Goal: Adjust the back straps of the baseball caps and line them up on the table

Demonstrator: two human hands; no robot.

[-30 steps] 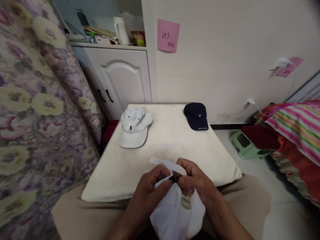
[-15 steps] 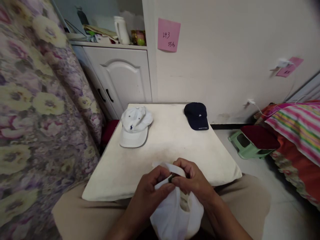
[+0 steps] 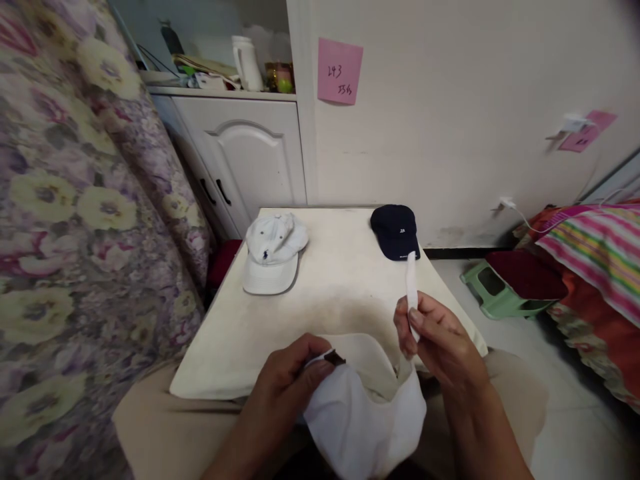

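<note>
One white cap (image 3: 365,430) sits at the bottom centre of the frame, its back edge turned up and the opening spread wide. Its strap (image 3: 411,293) now stands clear of the dark fastener (image 3: 335,358); half a second ago the two were close together between the fingers. The hands have parted: the left hand (image 3: 293,377) pinches the edge beside the fastener, while the right hand (image 3: 440,333), shifted right, grips the strap upright. The back closure therefore looks undone. Beyond, on the bench (image 3: 340,267), a pale cap (image 3: 273,243) lies left of centre and a navy cap (image 3: 393,227) right of centre, both unmoved and untouched.
</note>
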